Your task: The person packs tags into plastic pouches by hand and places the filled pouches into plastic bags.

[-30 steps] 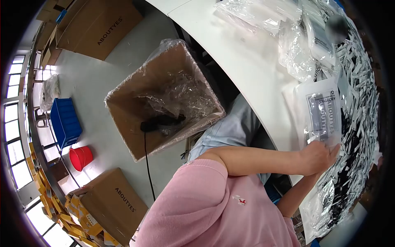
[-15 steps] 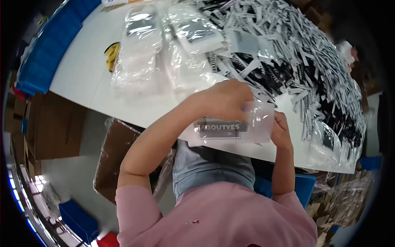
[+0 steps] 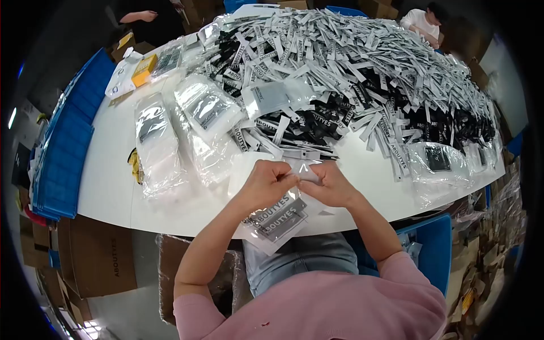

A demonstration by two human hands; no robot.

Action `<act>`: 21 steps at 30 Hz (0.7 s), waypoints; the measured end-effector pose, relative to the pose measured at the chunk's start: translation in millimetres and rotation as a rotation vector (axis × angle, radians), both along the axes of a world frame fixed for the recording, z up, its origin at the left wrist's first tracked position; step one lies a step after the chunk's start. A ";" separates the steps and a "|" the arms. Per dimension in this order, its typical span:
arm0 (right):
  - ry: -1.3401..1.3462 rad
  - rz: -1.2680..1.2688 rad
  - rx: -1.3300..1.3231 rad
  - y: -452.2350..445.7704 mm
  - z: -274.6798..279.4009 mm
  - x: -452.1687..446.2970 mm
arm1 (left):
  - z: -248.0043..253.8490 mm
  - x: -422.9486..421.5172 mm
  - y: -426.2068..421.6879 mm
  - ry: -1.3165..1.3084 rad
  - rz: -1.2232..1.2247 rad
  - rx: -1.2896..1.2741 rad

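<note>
Both hands meet at the front edge of the white table [image 3: 107,192], on one clear printed plastic bag [image 3: 272,221]. My left hand [image 3: 269,184] pinches the bag's top edge from the left. From the right, my right hand [image 3: 328,184] grips the same edge, its thumb close to the left one. The bag hangs down over my lap and shows dark ABOUTYES print. Just beyond the hands lies a large heap of black and white labels [image 3: 340,62]. Stacks of clear bags [image 3: 207,107] lie to the left of the heap.
Blue bins [image 3: 68,147] stand along the left edge. A yellow box [image 3: 144,71] lies at the back left. More bags [image 3: 439,161] are at the right. Below the table are a lined carton [image 3: 170,272] and a blue bin [image 3: 436,249]. Two people [image 3: 422,22] are across the table.
The view has swung from the floor and carton to the table. The hands have come together on the bag's edge, and the bag now hangs lower between them.
</note>
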State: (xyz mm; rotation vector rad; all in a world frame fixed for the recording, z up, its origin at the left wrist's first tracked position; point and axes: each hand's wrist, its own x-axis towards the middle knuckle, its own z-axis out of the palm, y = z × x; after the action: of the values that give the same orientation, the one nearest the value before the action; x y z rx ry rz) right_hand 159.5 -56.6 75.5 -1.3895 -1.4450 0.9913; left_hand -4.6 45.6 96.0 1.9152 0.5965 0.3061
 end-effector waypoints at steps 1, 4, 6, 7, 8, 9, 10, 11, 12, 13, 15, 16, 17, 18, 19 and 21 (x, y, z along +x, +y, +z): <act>-0.099 -0.040 0.069 -2.2 1.8 -1.9 | -3.5 -0.3 -2.3 -0.028 0.033 -0.015; -0.088 -0.032 0.001 -17.7 11.4 9.2 | -1.2 -5.9 -8.6 -0.150 0.134 -0.221; -0.030 -0.031 -0.104 -22.9 9.8 14.5 | -5.0 -9.5 -6.1 -0.138 0.138 -0.049; -0.239 -0.012 0.081 -24.0 4.1 14.9 | 1.2 -8.2 -11.5 -0.138 0.104 0.379; -0.446 0.008 0.264 -26.6 0.6 14.0 | 8.2 -6.3 -18.1 -0.132 0.067 0.803; -0.467 -0.014 0.296 -28.9 1.5 9.9 | 15.2 -2.1 -24.3 -0.141 0.042 0.935; -0.466 -0.013 0.300 -31.3 4.3 6.7 | 17.4 1.0 -29.0 -0.141 0.043 0.939; -0.503 -0.013 0.358 -34.6 8.1 3.8 | 18.6 3.6 -33.4 -0.086 -0.064 0.989; -0.540 -0.014 0.414 -38.8 11.2 1.8 | 20.2 5.6 -38.0 -0.030 -0.173 1.037; -0.540 -0.019 0.417 -43.5 13.1 1.2 | 23.3 7.1 -42.9 -0.030 -0.177 1.041; -0.568 -0.025 0.425 -52.2 16.2 2.5 | 29.1 9.4 -50.8 -0.043 -0.192 1.009; -0.567 -0.030 0.430 -56.1 17.3 2.7 | 28.3 9.7 -53.2 -0.042 -0.196 1.014; -0.580 -0.041 0.423 -60.2 17.8 2.3 | 26.0 9.2 -55.2 -0.042 -0.170 0.959; -0.593 -0.051 0.416 -64.1 17.4 2.2 | 24.1 8.7 -56.7 -0.040 -0.143 0.904; -0.591 -0.054 0.420 -67.9 16.0 2.4 | 22.8 8.5 -57.4 -0.038 -0.145 0.908; -0.476 -0.072 0.465 -75.8 13.0 5.1 | 22.4 6.9 -57.9 0.068 -0.200 0.741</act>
State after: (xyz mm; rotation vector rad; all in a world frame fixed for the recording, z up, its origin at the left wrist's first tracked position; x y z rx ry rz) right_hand 164.6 -132.4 88.5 -1.3583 -1.8111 0.2453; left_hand 2.3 -12.3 118.4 2.6839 0.3465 0.3652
